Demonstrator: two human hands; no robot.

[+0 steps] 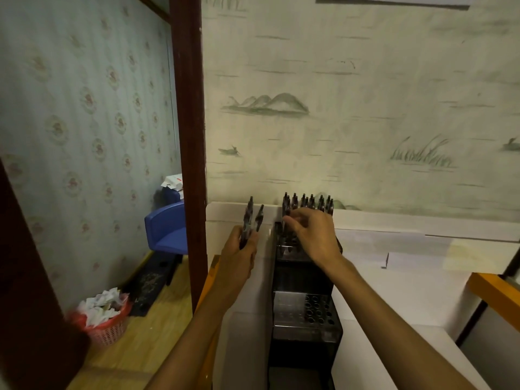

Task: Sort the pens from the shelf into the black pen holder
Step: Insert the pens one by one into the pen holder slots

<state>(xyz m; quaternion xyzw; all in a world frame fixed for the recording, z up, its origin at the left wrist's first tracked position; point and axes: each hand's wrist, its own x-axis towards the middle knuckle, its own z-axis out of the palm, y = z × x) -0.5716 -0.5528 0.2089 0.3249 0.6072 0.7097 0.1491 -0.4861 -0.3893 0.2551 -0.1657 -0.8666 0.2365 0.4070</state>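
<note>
The black pen holder [306, 291] stands under our right hand [315, 235], with a row of pens [308, 202] already upright in its far tier, just beyond the fingers. To do this step well, we should keep each pen vertical and guide its tip into a free hole, one at a time. Our right hand pinches one pen over the far tier, fingers curled. Our left hand [239, 256], just beside the holder, grips a small bundle of pens [251, 220].
</note>
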